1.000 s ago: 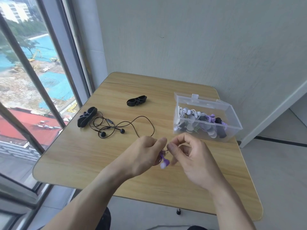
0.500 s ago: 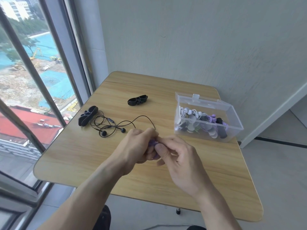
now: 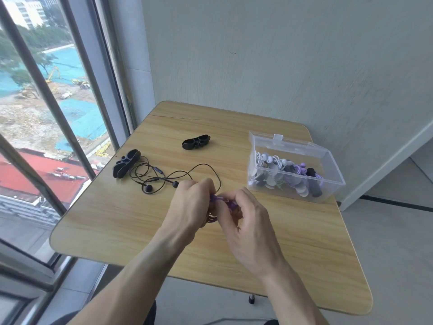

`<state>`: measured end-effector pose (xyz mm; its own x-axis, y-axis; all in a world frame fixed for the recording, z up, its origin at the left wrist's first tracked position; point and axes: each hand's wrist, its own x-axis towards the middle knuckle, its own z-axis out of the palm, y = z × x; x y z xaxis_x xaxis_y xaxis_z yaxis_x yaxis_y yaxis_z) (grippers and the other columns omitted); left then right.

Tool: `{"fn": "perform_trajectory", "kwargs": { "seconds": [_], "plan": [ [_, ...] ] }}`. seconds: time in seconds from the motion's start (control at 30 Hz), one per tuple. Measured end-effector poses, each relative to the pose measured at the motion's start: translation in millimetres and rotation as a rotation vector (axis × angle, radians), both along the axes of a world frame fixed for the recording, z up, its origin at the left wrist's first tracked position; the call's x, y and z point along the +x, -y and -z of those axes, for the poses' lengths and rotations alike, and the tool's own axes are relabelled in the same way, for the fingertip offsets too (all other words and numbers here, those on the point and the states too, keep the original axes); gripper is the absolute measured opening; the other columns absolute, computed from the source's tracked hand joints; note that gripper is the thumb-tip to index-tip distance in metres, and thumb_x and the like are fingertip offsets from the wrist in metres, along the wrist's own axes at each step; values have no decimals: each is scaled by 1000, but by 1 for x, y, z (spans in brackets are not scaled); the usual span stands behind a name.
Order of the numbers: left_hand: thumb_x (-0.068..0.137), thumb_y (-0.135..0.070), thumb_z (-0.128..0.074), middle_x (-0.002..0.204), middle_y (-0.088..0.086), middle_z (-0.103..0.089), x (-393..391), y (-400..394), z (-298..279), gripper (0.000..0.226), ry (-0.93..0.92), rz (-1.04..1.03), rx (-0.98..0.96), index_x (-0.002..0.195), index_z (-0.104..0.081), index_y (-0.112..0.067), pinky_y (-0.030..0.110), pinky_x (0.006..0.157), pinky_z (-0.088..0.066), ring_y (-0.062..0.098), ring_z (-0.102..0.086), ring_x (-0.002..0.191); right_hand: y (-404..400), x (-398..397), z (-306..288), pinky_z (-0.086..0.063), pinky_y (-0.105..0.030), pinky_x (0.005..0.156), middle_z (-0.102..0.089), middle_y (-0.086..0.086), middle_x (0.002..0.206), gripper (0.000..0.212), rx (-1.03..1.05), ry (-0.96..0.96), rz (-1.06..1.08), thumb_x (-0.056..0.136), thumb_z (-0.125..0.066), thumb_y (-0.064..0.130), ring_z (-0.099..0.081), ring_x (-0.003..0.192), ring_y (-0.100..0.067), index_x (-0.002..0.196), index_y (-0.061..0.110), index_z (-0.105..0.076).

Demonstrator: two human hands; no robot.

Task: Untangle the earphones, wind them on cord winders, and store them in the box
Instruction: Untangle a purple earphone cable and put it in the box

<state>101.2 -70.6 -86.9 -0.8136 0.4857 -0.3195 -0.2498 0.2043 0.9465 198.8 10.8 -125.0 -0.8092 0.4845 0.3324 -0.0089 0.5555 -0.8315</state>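
Note:
My left hand and my right hand meet above the middle of the wooden table. Between their curled fingers sit purple earphones, mostly hidden; a short purple stretch and some cord loops below show. Loose black earphones lie tangled on the table left of my hands. One black cord winder lies at their left end, a second black winder farther back. The clear plastic box stands open at the right with several wound white, purple and black earphones inside.
A window with metal bars runs along the table's left side. A pale wall stands behind the table. The table's front edge is close below my forearms, with grey floor to the right.
My hands have closed together over the purple earphones; the dangling earbud seen a second ago is now hidden. The hands sit slightly nearer the black cord.

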Motion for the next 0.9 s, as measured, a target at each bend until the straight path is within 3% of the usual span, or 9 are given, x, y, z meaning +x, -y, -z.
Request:
{"fn": "perform_trajectory", "kwargs": {
  "seconds": [0.13,0.23,0.3,0.37,0.43,0.57,0.67,0.8,0.9],
  "plan": [
    [74,-1,-43,38,3,-35,-7,1,2,19,14,25,-69,59,-38,-10,27,51,-27,20,-31,49,5,0,4,-54,-26,73,-64,8,96,21,-38,-35,35,97,-64,26,-67,85,-15,115,17,-70],
    [73,-4,-44,43,1,-42,-9,2,3,10,77,70,-115,67,-43,-13,28,55,-33,20,-35,48,9,1,6,-54,-25,72,-64,7,100,19,-61,-10,6,99,-62,25,-69,84,-14,112,19,-73],
    [74,-8,-45,48,5,-43,-11,3,5,21,136,138,-147,54,-46,-15,27,58,-35,20,-34,46,10,3,5,-49,-17,70,-64,5,97,15,-52,-2,8,98,-62,23,-66,82,-11,108,17,-72],
    [73,-8,-44,48,6,-39,-15,5,5,33,183,210,-139,41,-43,-18,20,50,-31,19,-26,42,10,4,2,-43,-9,71,-62,3,97,13,-57,33,-14,99,-60,23,-63,84,-6,105,15,-68],
    [72,-7,-44,49,8,-39,-17,7,4,28,242,266,-85,45,-44,-16,17,41,-23,17,-22,41,7,4,2,-42,-7,75,-63,2,100,13,-52,102,-52,101,-55,25,-61,89,-2,105,16,-63],
    [86,-11,-45,55,14,-52,-22,8,2,19,301,268,11,71,-55,-4,18,35,-22,22,-40,42,-1,1,2,-45,-16,81,-68,9,92,16,-48,154,-40,105,-44,26,-63,94,-6,97,20,-56],
    [94,-8,-52,57,16,-59,-26,5,6,10,125,134,-7,97,-57,0,20,38,-23,25,-47,47,-2,-1,2,-42,-15,80,-65,7,97,21,-25,185,-39,106,-41,24,-60,95,-6,91,25,-55],
    [88,-5,-54,61,8,-70,-19,5,12,21,-244,70,-114,106,-55,-16,19,40,-37,20,-61,49,1,-2,4,-41,-15,76,-57,6,94,22,33,224,-88,107,-37,25,-55,89,-4,88,25,-48],
    [82,-10,-60,100,1,-65,-29,9,17,40,-473,22,-245,116,-48,-27,30,73,-55,17,-64,90,0,0,5,-35,-9,71,-47,7,91,15,136,235,-42,106,-38,21,-47,80,-1,92,20,-45]
  ]
}}
